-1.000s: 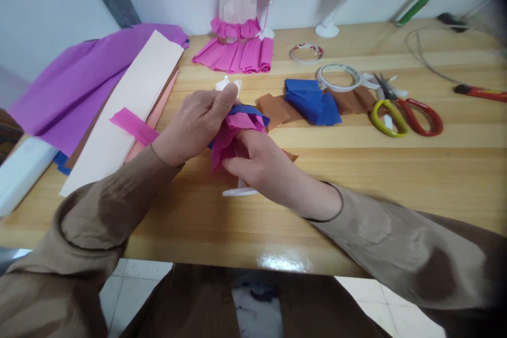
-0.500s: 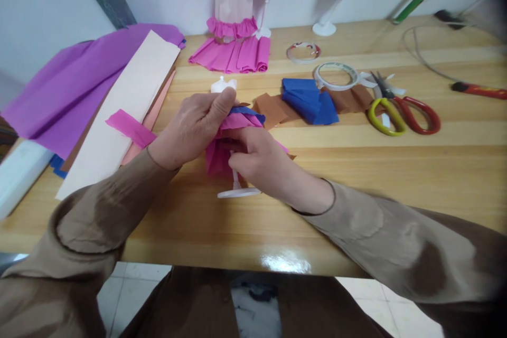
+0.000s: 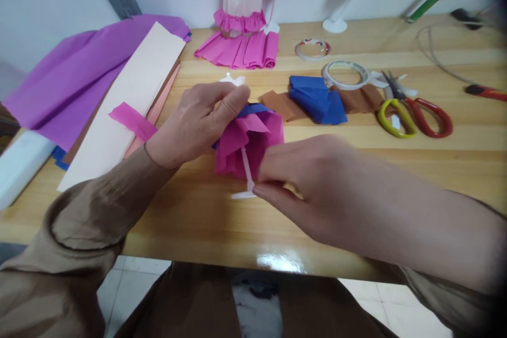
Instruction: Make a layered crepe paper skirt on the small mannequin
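My left hand (image 3: 200, 121) is closed around the upper part of a small white dress form (image 3: 233, 80), whose top shows above my fingers. Its skirt is crepe paper (image 3: 251, 134), pink with a blue layer near the waist, and flares open toward me. Under the skirt the white stand rod (image 3: 246, 166) runs down to a flat base (image 3: 242, 195), tilted on the view. My right hand (image 3: 317, 185) is at the skirt's right edge, its thumb tip overlapping the rod's lower end. Its fingers are bent in a pinch; what they hold, if anything, is hidden.
Purple crepe paper (image 3: 99, 63) and a cream sheet (image 3: 122, 95) lie left. Blue paper (image 3: 317, 97) on brown strips, tape rolls (image 3: 346, 75) and scissors (image 3: 414, 108) lie right. Behind stand a pink-trimmed dress (image 3: 243, 0) and a white stand base (image 3: 335, 25). A red-handled tool (image 3: 485, 92) lies far right.
My right hand has drawn out from under the skirt, to the right and closer to the camera. More of the skirt's inside and the rod shows. My left hand keeps its hold.
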{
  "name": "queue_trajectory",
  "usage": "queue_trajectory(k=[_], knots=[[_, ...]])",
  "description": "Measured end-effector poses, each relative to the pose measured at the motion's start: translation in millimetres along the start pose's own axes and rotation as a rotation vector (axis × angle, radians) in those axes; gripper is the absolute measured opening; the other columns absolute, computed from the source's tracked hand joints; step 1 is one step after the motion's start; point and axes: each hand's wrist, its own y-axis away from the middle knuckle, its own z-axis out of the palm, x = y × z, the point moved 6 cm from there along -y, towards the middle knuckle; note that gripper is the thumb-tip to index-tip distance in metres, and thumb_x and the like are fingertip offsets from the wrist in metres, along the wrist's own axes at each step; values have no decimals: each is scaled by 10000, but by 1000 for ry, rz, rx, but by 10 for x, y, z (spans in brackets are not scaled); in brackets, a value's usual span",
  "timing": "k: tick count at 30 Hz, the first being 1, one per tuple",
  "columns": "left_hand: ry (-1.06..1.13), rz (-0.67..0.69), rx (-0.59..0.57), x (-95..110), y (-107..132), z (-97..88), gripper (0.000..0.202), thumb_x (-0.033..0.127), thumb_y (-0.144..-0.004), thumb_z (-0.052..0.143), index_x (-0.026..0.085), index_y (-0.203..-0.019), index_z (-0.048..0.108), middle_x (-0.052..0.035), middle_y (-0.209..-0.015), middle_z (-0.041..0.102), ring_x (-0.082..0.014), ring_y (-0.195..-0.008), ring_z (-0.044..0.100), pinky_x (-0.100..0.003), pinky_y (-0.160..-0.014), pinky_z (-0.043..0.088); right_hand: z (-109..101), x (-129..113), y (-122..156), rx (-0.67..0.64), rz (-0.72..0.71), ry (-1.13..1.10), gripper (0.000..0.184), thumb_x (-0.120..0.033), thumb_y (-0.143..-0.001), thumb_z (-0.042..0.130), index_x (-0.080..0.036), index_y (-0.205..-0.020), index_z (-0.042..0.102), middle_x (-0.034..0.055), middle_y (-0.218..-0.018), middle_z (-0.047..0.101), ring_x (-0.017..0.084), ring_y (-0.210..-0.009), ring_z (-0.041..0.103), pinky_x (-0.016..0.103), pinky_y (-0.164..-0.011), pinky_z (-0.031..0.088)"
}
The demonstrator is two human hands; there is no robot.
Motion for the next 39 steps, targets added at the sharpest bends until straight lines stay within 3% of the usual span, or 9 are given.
queue_trajectory(k=[2,5,8,11,14,18,25,32,39], knots=[[-44,78,-44,106,36,12,265,481,-893,612,221,-907,663,-59,-995,710,-274,-1099,645,-410,-969,510,-195,3,14,163,38,127,338,-332,-879,611,-226,-614,431,0,-557,432,140,-510,379,329,-518,234],[-148,177,-87,238,120,50,373,462,-741,779,240,-999,625,-94,-1244,642,-336,-1283,543,-487,-1098,426,-346,108,-44,294,221,251,357,-430,-759,754,-225,-708,466,32,-708,461,204,-660,501,330,-571,288],[-243,182,-70,283,195,102,391,382,-725,794,244,-1022,579,-121,-1395,542,-381,-1378,448,-564,-1138,366,-320,245,-120,262,388,334,479,-443,-628,859,-219,-908,542,92,-930,525,314,-831,578,337,-597,323],[-297,136,-2,281,229,141,227,243,-797,695,234,-966,544,-130,-1447,500,-382,-1411,408,-579,-1131,370,-258,331,-156,177,467,476,341,-411,-805,705,-213,-1030,542,109,-924,564,302,-744,583,327,-565,246],[-350,151,76,294,238,150,118,131,-825,576,233,-847,522,-96,-1399,560,-330,-1383,456,-524,-1129,405,-234,364,-176,136,463,500,137,-334,-871,612,-224,-831,540,41,-656,485,233,-588,502,326,-566,185],[-382,222,133,317,254,119,144,101,-803,520,240,-765,529,-68,-1311,632,-293,-1299,550,-484,-1076,475,-285,346,-216,250,373,248,253,-209,-787,663,-229,-606,488,11,-540,403,187,-557,429,335,-592,204],[-289,134,155,215,237,94,209,111,-751,561,268,-888,542,-67,-1129,687,-279,-1182,614,-438,-961,523,-240,367,-284,205,413,59,300,-148,-787,628,-225,-550,460,-1,-546,397,172,-568,430,349,-588,251],[-260,88,141,188,172,125,151,144,-751,591,251,-795,494,-47,-982,668,-271,-1045,633,-413,-864,519,-353,407,-278,416,339,-81,212,-202,-844,625,-197,-632,620,-3,-577,486,144,-579,412,323,-545,289],[-264,62,161,161,142,68,163,145,-726,601,252,-810,510,-35,-944,681,-239,-935,641,-389,-815,516,-379,458,-322,477,301,-133,439,-243,-892,602,-209,-495,416,-32,-514,354,109,-539,311,299,-538,228]])
